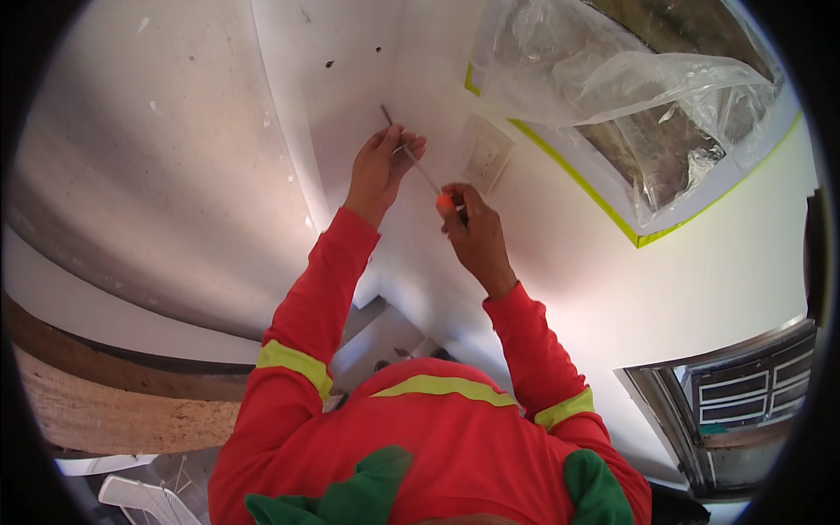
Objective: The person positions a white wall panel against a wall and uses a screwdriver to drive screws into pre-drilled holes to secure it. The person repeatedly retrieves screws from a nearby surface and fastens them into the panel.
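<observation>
In front of a pale wall, my right hand is closed around the orange handle of what looks like a screwdriver. Its thin metal shaft slants up and left toward my other hand. There my left hand is raised, with thumb and fingers pinched. A thin dark rod sticks out past those fingertips. Whether it is the far end of the shaft or a separate piece, I cannot tell, as the fingers cover the join. Both arms are in red sleeves with yellow bands.
Two small dark holes mark the wall above my hands. A pale square wall plate is just beyond them. Clear plastic sheeting hangs over a yellow-edged opening. A metal-framed window, a wooden board and a white chair lie lower.
</observation>
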